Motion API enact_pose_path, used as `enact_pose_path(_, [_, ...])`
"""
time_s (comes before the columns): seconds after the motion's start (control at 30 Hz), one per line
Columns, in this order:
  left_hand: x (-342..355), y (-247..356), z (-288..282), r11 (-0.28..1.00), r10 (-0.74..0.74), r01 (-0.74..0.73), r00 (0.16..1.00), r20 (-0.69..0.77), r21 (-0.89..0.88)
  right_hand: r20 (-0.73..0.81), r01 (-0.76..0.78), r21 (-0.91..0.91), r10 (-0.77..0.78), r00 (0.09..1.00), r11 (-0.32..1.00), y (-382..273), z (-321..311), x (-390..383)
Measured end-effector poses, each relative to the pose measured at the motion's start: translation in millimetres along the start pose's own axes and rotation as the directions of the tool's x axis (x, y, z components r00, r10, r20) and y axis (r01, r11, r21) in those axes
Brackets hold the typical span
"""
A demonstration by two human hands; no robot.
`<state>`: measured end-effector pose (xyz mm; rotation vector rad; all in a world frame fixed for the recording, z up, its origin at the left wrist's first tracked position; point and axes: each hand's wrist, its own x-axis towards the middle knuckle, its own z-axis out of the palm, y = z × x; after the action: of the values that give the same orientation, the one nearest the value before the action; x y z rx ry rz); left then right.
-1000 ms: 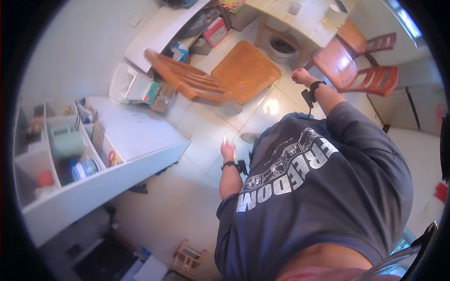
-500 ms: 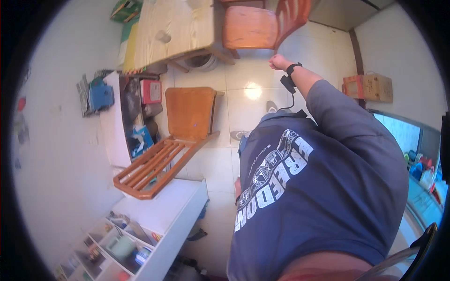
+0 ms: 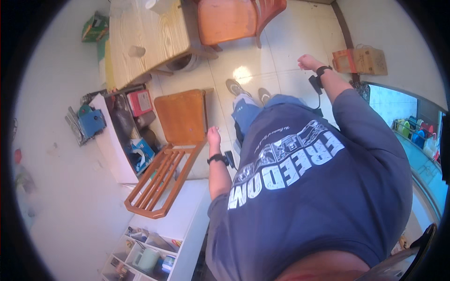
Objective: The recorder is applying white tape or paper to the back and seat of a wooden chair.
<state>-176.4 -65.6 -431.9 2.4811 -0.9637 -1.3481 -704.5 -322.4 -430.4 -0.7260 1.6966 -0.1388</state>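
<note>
My left hand (image 3: 213,136) hangs beside a wooden chair (image 3: 180,119), near the corner where its seat meets the backrest. Its fingers are curled in and nothing shows in them; contact with the chair cannot be made out. Held out over the tiled floor is my right hand (image 3: 310,62), loosely closed with nothing visible inside. Each wrist wears a black strap with a small dark device. My feet stand on the tiles between the chair and the wooden table (image 3: 154,44).
A second chair (image 3: 227,21) stands by the table, which bears a cup (image 3: 137,51). A bucket (image 3: 185,62) sits under it. Along the left are an open cabinet (image 3: 115,136) and a white shelf unit (image 3: 187,199) with filled compartments. Boxes (image 3: 370,61) are at the right wall.
My left hand, mostly hidden before, has swung forward into view. My right hand has moved to the right. My view has turned and shifted as my feet stepped.
</note>
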Motion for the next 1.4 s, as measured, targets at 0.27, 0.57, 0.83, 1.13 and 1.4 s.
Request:
enact_pose_path(0.27, [-10, -25, 20, 0.983, -0.149, 0.139, 0.986, 0.079, 0.123, 0.013, -0.188, -0.018, 0.188, 0.982, 0.982, 57, -1, -22])
enact_pose_path(0.57, [23, -70, -7, 0.929, -0.236, 0.297, 0.935, 0.266, -0.221, 0.197, 0.132, -0.105, -0.11, 0.974, 0.986, 6, 88, 11])
enact_pose_path(0.83, [48, -1, -35, 0.991, -0.036, 0.048, 0.994, 0.099, -0.121, 0.174, 0.314, -0.017, -0.306, 0.936, 0.949, -9, 117, 24])
enact_pose_path(1.13, [39, 28, -40, 0.986, 0.102, -0.115, 0.989, 0.106, 0.125, 0.093, 0.084, -0.015, -0.083, 0.992, 0.996, 34, 85, 46])
enact_pose_path(1.4, [24, 52, -81, 0.995, 0.102, -0.102, 0.994, 0.029, 0.017, 0.226, 0.375, -0.252, -0.322, 0.919, 0.892, -9, 84, 58])
